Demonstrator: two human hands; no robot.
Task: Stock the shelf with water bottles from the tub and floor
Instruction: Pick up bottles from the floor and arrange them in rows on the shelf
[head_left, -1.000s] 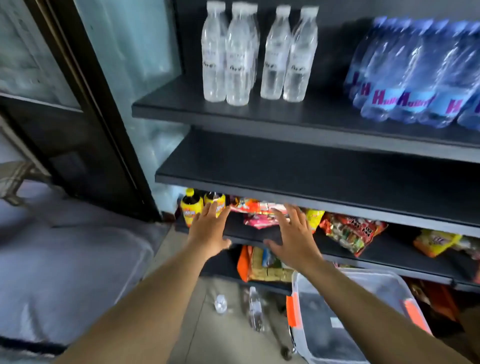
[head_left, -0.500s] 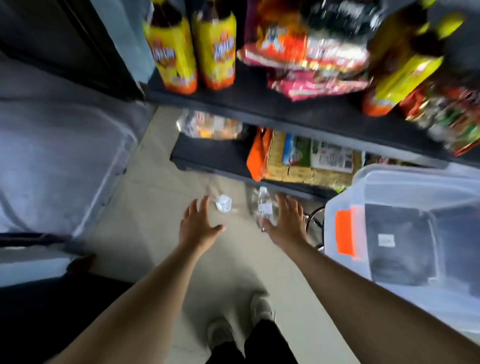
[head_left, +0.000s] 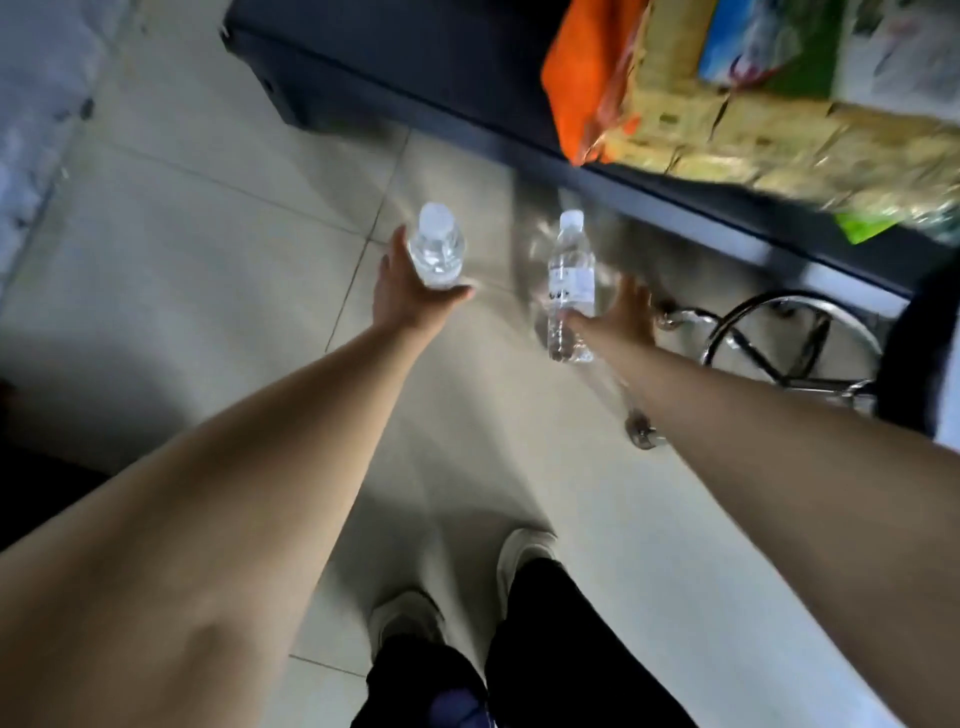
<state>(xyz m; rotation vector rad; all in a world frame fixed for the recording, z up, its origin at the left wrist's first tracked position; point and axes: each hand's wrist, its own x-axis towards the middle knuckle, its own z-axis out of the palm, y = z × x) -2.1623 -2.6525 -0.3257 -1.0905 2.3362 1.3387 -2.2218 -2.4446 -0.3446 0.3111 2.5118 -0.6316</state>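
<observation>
Two clear water bottles with white caps stand on the tiled floor in front of the bottom shelf (head_left: 415, 78). My left hand (head_left: 410, 304) curls round the lower part of the left bottle (head_left: 435, 249), thumb on its right side and fingers on its left. My right hand (head_left: 623, 322) grips the right bottle (head_left: 571, 270) at its label, with the thumb across the front and the fingers behind. That bottle leans slightly toward me.
Snack packs (head_left: 727, 119), orange and yellow, lie on the dark bottom shelf at top right. A chrome ring frame (head_left: 795, 343) sits on the floor just right of my right hand. My shoes (head_left: 410, 618) are below.
I have bent down from the shelves to the floor. Both hands, open half a second ago, have reached the two bottles and closed round them.
</observation>
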